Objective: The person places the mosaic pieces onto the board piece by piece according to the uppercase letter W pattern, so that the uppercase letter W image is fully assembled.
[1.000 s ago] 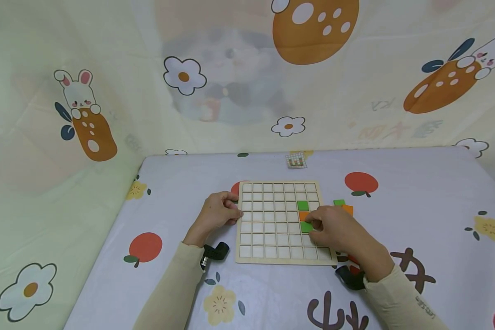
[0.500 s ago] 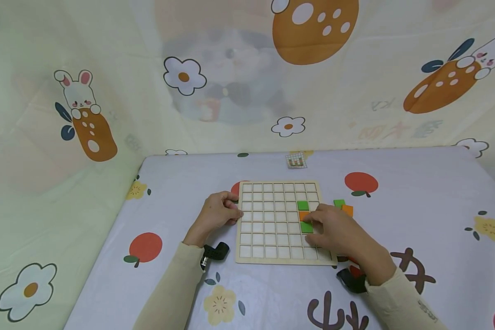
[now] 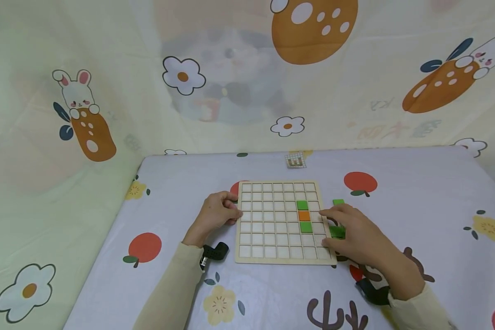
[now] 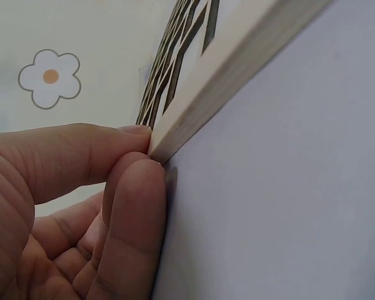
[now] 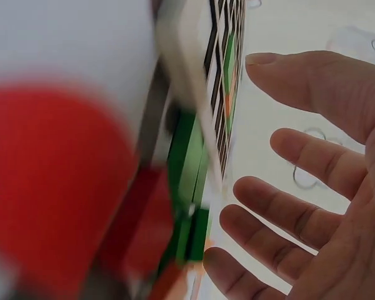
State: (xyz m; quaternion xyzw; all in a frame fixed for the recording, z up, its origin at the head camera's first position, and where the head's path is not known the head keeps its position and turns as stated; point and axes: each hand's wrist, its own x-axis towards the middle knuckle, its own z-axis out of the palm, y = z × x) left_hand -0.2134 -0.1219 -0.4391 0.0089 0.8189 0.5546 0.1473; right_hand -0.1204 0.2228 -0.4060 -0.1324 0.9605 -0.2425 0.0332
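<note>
A pale wooden grid board [image 3: 268, 214] lies on the cloth. Within its right part, a green tile [image 3: 302, 205], an orange tile [image 3: 304, 216] and another green tile [image 3: 306, 227] form a column. My left hand [image 3: 216, 211] holds the board's left edge, with thumb and index finger [image 4: 137, 200] at the rim in the left wrist view. Fingers apart and holding nothing, my right hand [image 3: 360, 233] hovers by the right edge. Loose green tiles [image 3: 337, 232] lie beside that edge, partly hidden by the right hand. In the right wrist view, green pieces [image 5: 187, 169] show below the board.
A small card with a printed grid pattern [image 3: 295, 160] lies behind the board. One more loose green tile [image 3: 338, 201] is right of the board. A patterned cloth [image 3: 181, 293] covers the table, and a printed curtain [image 3: 239, 91] hangs behind and at the left.
My right hand has drawn back rightward from the tile column and its fingers have spread. The orange tile and lower green tile now show fully. My left hand stays at the board's edge.
</note>
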